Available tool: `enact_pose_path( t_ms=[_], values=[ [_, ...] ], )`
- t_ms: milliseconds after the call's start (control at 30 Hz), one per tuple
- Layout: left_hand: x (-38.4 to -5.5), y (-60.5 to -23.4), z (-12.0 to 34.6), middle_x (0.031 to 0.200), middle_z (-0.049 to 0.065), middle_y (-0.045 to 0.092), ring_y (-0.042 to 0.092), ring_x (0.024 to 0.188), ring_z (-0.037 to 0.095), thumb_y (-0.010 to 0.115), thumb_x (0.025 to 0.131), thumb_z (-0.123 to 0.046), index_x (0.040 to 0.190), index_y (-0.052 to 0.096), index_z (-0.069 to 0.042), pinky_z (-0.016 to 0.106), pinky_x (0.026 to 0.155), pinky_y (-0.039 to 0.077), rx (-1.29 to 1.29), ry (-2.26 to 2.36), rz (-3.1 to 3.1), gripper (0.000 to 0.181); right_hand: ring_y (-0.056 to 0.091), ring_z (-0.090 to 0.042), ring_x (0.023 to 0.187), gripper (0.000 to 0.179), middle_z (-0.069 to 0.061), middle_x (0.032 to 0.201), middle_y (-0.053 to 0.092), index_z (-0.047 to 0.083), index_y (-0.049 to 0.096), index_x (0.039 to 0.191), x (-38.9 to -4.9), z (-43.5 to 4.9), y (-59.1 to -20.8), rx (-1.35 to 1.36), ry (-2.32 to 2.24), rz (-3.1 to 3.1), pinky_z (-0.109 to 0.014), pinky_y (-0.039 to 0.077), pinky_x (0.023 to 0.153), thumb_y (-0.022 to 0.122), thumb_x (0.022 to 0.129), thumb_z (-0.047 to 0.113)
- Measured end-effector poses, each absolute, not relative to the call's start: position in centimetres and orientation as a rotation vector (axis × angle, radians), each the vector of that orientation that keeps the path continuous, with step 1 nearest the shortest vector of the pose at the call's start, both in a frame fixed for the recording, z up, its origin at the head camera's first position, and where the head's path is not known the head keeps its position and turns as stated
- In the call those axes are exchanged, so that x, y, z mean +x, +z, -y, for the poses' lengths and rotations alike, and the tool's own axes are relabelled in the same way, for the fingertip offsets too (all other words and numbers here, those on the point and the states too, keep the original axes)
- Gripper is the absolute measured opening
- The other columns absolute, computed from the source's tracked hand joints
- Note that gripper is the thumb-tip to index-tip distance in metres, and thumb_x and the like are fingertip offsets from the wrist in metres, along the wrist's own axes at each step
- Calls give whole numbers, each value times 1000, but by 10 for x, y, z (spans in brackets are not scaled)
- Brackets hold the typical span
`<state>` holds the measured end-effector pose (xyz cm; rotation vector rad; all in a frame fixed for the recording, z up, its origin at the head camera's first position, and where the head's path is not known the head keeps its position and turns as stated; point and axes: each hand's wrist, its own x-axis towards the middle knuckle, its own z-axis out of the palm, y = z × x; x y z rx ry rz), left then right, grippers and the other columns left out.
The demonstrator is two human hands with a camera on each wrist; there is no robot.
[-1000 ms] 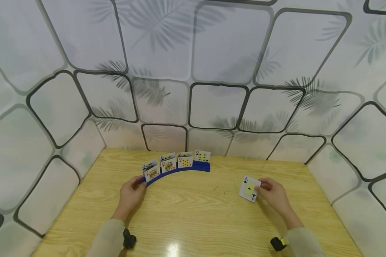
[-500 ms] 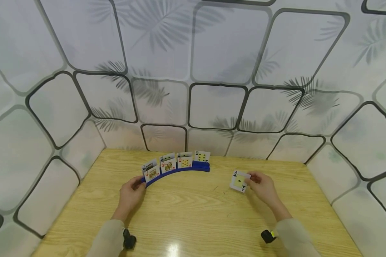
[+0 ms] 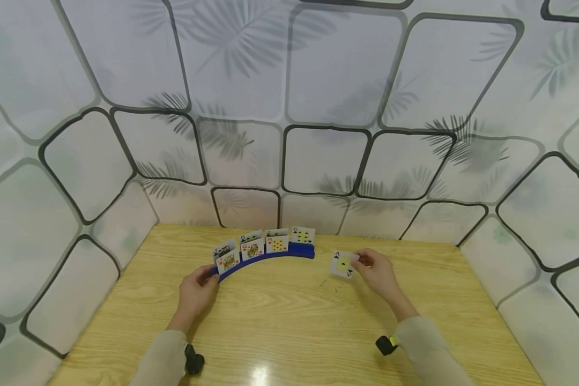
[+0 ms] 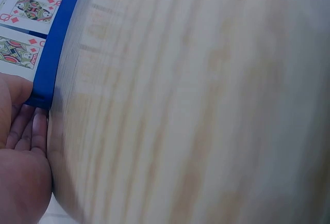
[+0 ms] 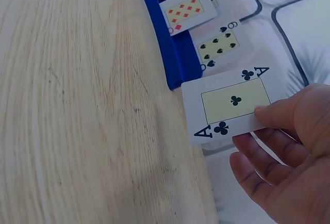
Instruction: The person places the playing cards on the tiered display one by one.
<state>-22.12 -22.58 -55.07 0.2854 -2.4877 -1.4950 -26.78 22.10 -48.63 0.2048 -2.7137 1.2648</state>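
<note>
My right hand (image 3: 377, 272) pinches an ace of clubs (image 5: 232, 101) between thumb and fingers, its face toward me. The card is just right of a curved blue card holder (image 3: 265, 257) on the table. My left hand (image 3: 198, 292) grips the holder's left end, thumb in front and fingers behind, seen also in the left wrist view. Cards stand in two rows in the holder. In front are a face card of diamonds (image 3: 229, 261), a queen of diamonds (image 3: 253, 249) and an eight of diamonds (image 5: 186, 11). A six of spades (image 5: 219, 47) stands in the back row at the right end.
The light wooden table (image 3: 289, 321) reaches back to a patterned fabric wall (image 3: 328, 161) close behind the holder. Further fabric walls close off the left and right sides. Each wrist carries a small black camera (image 3: 193, 360).
My right hand has moved left and a little away from me, bringing the ace of clubs closer to the holder's right end. The left hand and the holder stay where they were.
</note>
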Motion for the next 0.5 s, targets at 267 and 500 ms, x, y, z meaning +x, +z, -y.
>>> enact_pose_path(
  t_ms=[267,500],
  values=[
    [-220,-548,225,130,31,70,71,113,39,65,100,-2,131,68,8,6,80,46,280,-1522,2483,33,74,-34,102,18,-20,107,77,-2,73,115,-273,-204,-483,241,1313,2690,-43,61,89,71,99,6],
    [-220,-548,225,129,31,70,71,113,39,65,100,-3,131,68,8,8,81,48,280,-1510,2487,33,74,-34,101,17,-18,107,78,0,74,114,-281,-192,-485,263,1346,2659,-47,61,90,73,98,6]
  ],
)
